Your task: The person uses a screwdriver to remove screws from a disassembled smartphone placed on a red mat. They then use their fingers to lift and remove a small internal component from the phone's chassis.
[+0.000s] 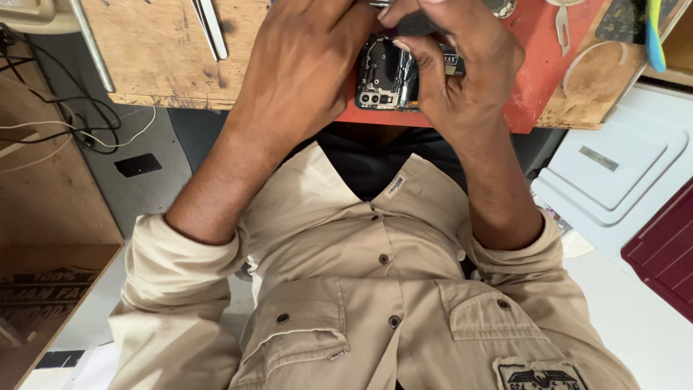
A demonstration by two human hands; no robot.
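Opened black phone between both hands

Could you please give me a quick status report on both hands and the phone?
Left hand and right hand both gripping the opened phone over the red mat. Tweezers lie apart on the wooden bench.

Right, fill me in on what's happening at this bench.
A person in a beige shirt works on an opened phone, its back cover off and its innards and camera module showing. Both hands hold it at the edge of a red mat on the wooden workbench: the left hand cups one side, the right hand presses fingers on the other. Metal tweezers lie untouched nearby.
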